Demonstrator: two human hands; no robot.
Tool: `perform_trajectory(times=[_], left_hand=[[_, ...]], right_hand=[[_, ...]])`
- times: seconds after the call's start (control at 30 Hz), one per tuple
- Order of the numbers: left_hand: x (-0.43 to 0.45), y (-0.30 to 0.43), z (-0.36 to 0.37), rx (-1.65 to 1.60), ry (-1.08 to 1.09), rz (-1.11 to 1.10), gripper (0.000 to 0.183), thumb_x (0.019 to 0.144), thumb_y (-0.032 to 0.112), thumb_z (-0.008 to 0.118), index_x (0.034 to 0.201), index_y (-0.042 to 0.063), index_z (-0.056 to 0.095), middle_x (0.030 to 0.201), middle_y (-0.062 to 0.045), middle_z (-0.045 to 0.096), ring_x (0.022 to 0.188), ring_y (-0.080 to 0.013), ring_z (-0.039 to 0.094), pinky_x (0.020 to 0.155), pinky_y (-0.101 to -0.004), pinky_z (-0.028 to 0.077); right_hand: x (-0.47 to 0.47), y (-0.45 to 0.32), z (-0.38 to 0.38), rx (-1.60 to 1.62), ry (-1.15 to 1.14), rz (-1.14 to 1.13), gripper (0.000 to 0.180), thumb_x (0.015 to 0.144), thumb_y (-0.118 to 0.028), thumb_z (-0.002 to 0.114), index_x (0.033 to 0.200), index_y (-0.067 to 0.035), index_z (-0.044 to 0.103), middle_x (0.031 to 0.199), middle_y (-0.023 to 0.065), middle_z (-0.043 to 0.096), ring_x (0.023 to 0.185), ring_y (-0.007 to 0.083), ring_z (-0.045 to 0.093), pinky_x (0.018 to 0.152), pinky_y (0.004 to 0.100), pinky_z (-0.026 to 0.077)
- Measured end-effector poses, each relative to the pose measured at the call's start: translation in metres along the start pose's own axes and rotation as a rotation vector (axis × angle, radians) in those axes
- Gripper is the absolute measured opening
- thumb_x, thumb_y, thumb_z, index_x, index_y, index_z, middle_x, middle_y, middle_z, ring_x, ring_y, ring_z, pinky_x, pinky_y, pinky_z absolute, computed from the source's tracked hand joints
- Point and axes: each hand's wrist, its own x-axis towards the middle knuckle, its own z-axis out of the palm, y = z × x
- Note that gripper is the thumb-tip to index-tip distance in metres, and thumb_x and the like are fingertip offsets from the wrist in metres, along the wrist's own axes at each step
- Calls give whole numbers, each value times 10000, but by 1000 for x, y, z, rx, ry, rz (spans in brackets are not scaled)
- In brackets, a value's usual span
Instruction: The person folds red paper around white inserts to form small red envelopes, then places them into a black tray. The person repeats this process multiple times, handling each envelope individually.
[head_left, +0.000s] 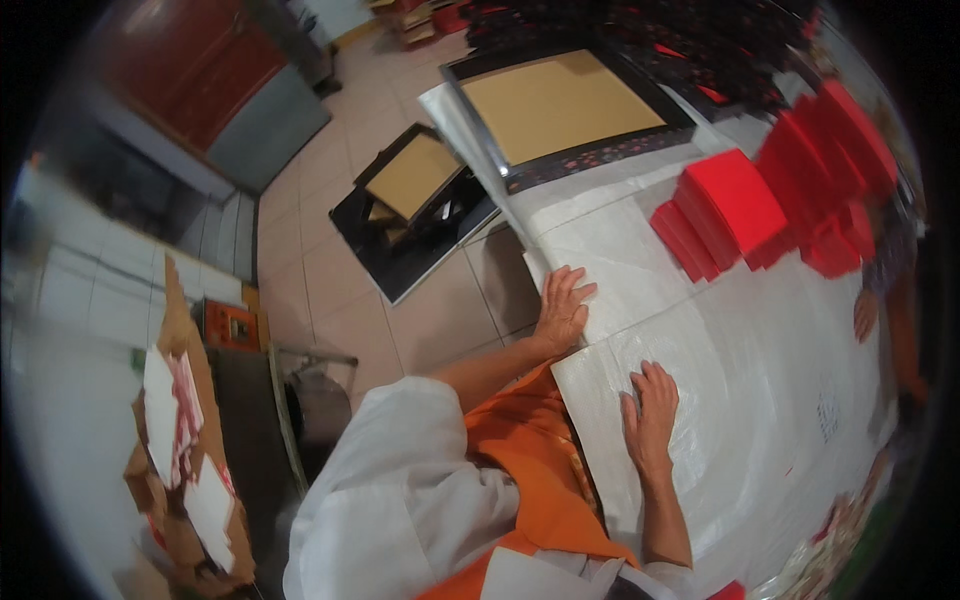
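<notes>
My left hand (562, 311) lies palm down at the near edge of a table covered with white woven plastic sheeting (750, 360), its fingers a little apart. Lower and to the right, my right hand (652, 409) rests on the same sheeting with its thumb spread. Neither hand holds anything. A seam or overlap in the sheeting runs between the hands. Beyond them, to the upper right, stand stacked red boxes or box parts (735, 199). At the table's far left corner sits a dark, patterned tray-like frame (615, 159) with a tan board (562, 101) inside.
On the tiled floor to the left lie a black panel (394, 270) and a smaller tan board (415, 174) in a dark frame. An open cardboard box (180, 322) with white pieces stands at lower left. Another person's hand (865, 315) shows at the table's far right.
</notes>
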Motion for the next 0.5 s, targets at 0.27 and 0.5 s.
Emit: perform_trajectory(times=[0.27,0.5], left_hand=[[4,3,-3,-4,-67,31,432,740,-8,428,1158,-32,538,1338,-169,331,1300,-383,212,1081,-469,229],[10,0,6,-204,64,9,426,764,80,523,1190,87,509,1328,-154,364,1229,-390,319,1017,-553,259]], right_hand=[[5,3,1,-33,-50,29,350,770,-62,619,1103,-36,517,1258,150,476,1203,343,407,1030,469,266],[6,-4,1,-147,-56,83,331,768,-55,614,1087,-55,524,1227,133,495,1190,316,428,1024,458,286]])
